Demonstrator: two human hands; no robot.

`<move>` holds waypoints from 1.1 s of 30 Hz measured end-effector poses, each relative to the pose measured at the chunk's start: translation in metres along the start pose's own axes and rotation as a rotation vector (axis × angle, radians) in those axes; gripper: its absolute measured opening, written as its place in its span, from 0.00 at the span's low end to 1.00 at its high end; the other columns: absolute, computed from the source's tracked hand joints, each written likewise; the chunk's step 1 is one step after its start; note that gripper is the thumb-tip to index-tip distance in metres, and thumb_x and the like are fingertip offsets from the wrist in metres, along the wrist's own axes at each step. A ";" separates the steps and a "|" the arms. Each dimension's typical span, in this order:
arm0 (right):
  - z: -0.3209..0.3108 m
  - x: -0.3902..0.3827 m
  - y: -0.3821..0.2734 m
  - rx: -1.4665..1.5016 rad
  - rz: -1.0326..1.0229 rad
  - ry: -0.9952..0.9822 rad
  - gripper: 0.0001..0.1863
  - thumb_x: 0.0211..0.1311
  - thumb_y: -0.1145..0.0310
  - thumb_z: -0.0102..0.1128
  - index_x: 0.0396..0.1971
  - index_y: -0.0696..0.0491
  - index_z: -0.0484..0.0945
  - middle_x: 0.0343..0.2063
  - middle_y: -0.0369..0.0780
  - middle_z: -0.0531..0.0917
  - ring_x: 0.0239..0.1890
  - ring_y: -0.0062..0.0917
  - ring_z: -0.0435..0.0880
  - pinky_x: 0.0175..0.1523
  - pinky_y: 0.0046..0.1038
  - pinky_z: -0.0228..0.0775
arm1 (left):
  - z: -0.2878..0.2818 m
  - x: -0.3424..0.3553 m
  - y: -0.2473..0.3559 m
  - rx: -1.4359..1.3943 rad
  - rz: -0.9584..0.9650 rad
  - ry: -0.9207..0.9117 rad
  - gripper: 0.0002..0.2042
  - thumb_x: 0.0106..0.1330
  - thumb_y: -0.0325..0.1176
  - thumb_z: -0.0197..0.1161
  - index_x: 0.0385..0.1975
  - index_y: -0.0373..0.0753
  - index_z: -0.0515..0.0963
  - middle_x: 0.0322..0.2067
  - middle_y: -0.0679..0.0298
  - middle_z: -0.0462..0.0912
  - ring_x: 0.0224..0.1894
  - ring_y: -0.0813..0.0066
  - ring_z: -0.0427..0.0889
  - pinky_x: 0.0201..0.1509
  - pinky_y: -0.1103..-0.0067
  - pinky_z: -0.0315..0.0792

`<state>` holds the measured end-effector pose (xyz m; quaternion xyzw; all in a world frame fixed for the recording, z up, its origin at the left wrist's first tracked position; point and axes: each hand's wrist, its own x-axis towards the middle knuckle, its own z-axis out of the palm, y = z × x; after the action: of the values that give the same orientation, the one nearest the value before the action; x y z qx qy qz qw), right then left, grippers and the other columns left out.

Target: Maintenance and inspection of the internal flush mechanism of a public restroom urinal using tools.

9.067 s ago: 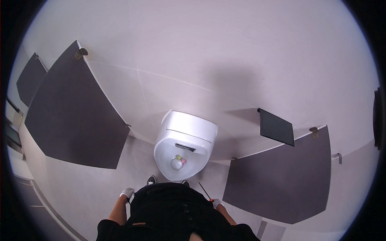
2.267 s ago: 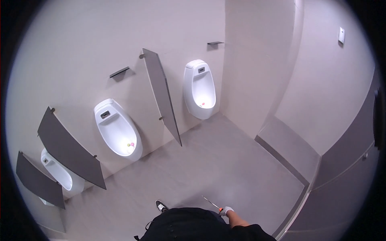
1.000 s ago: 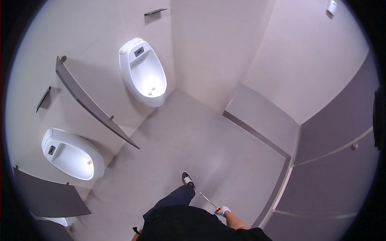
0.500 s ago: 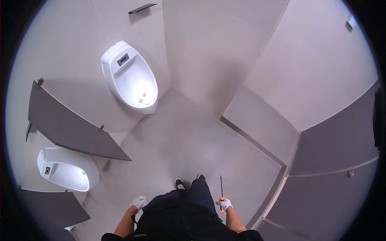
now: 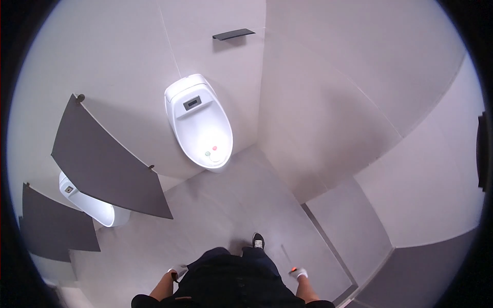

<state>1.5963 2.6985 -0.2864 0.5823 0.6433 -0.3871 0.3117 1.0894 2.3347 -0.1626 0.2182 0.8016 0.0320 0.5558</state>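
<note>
Right hand (image 5: pixel 299 273) clamped on thin rod (image 5: pixel 286 256), near right, slanting toward floor; probably light, stiff, best held at red end. Left hand (image 5: pixel 178 271) grip unclear; urinal (image 5: pixel 201 124) far

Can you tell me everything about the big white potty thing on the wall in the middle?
The white urinal is fixed to the pale wall, under a small dark shelf. It looks like smooth, glossy ceramic, rounded at the top and widening into a long oval bowl. A small dark rectangular panel sits near its top. Two small round things, one red and one greenish, lie in the bottom of the bowl. Its lower end hangs near the grey floor. A dark divider panel stands to its left. Nobody touches it.
</note>
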 end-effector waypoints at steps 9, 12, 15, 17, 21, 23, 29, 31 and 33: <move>-0.217 0.156 -0.115 0.356 -0.200 0.363 0.08 0.43 0.72 0.67 0.27 0.53 0.83 0.22 0.35 0.83 0.26 0.19 0.79 0.34 0.23 0.72 | -0.001 0.042 0.067 -0.646 0.131 0.204 0.18 0.64 0.38 0.53 0.52 0.38 0.74 0.48 0.57 0.79 0.50 0.65 0.78 0.55 0.74 0.69; -0.219 0.190 -0.147 0.255 -0.262 0.294 0.10 0.43 0.70 0.68 0.30 0.53 0.84 0.25 0.36 0.84 0.28 0.19 0.80 0.35 0.23 0.72 | -0.028 0.045 0.089 -0.363 -0.035 0.116 0.18 0.65 0.40 0.51 0.50 0.37 0.74 0.49 0.54 0.78 0.51 0.62 0.77 0.55 0.73 0.69; -0.220 0.146 -0.218 0.114 -0.350 0.073 0.13 0.44 0.65 0.69 0.33 0.48 0.85 0.28 0.36 0.85 0.30 0.18 0.81 0.36 0.23 0.72 | 0.034 0.081 -0.025 0.120 0.010 0.032 0.19 0.64 0.42 0.49 0.48 0.36 0.75 0.48 0.52 0.78 0.51 0.59 0.77 0.55 0.72 0.69; -0.216 0.142 -0.233 0.009 -0.342 0.019 0.14 0.44 0.62 0.69 0.35 0.45 0.85 0.29 0.35 0.85 0.30 0.19 0.81 0.37 0.24 0.73 | 0.005 0.139 -0.022 0.367 0.242 0.024 0.19 0.64 0.42 0.48 0.47 0.36 0.76 0.47 0.51 0.78 0.51 0.57 0.76 0.55 0.71 0.69; -0.247 0.112 -0.274 0.089 -0.130 -0.240 0.14 0.45 0.61 0.68 0.36 0.45 0.85 0.30 0.36 0.85 0.31 0.21 0.81 0.40 0.26 0.73 | -0.153 0.109 0.134 -0.583 0.138 0.130 0.20 0.67 0.44 0.48 0.50 0.37 0.75 0.49 0.55 0.79 0.53 0.66 0.75 0.58 0.74 0.66; -0.246 0.138 -0.276 -0.084 -0.225 -0.167 0.19 0.42 0.56 0.71 0.35 0.49 0.84 0.32 0.40 0.85 0.35 0.26 0.83 0.42 0.28 0.73 | -0.262 0.083 0.245 -0.324 0.479 0.177 0.20 0.69 0.42 0.49 0.54 0.37 0.72 0.51 0.56 0.77 0.55 0.67 0.73 0.61 0.77 0.62; -0.333 0.098 -0.410 0.019 -0.352 0.049 0.14 0.46 0.59 0.67 0.35 0.45 0.84 0.33 0.38 0.85 0.37 0.24 0.83 0.44 0.28 0.73 | -0.423 0.058 0.435 -0.358 1.077 -0.146 0.23 0.71 0.38 0.47 0.64 0.38 0.59 0.64 0.61 0.61 0.66 0.71 0.57 0.69 0.77 0.48; -0.339 0.121 -0.415 0.097 -0.388 0.051 0.13 0.47 0.62 0.67 0.35 0.47 0.84 0.33 0.37 0.85 0.36 0.22 0.82 0.45 0.26 0.73 | -0.451 0.061 0.464 -0.411 1.168 -0.190 0.23 0.71 0.37 0.47 0.64 0.38 0.58 0.65 0.64 0.60 0.67 0.73 0.56 0.70 0.78 0.46; -0.348 0.123 -0.429 0.140 -0.437 0.035 0.12 0.49 0.65 0.66 0.36 0.50 0.84 0.32 0.36 0.85 0.36 0.20 0.81 0.46 0.23 0.72 | -0.475 0.061 0.477 -0.381 1.112 -0.179 0.24 0.70 0.36 0.50 0.65 0.38 0.58 0.65 0.63 0.59 0.67 0.74 0.56 0.69 0.78 0.48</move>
<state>1.1731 3.0509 -0.1568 0.4559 0.7312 -0.4788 0.1680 0.7916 2.8793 0.1047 0.5037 0.4969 0.4431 0.5505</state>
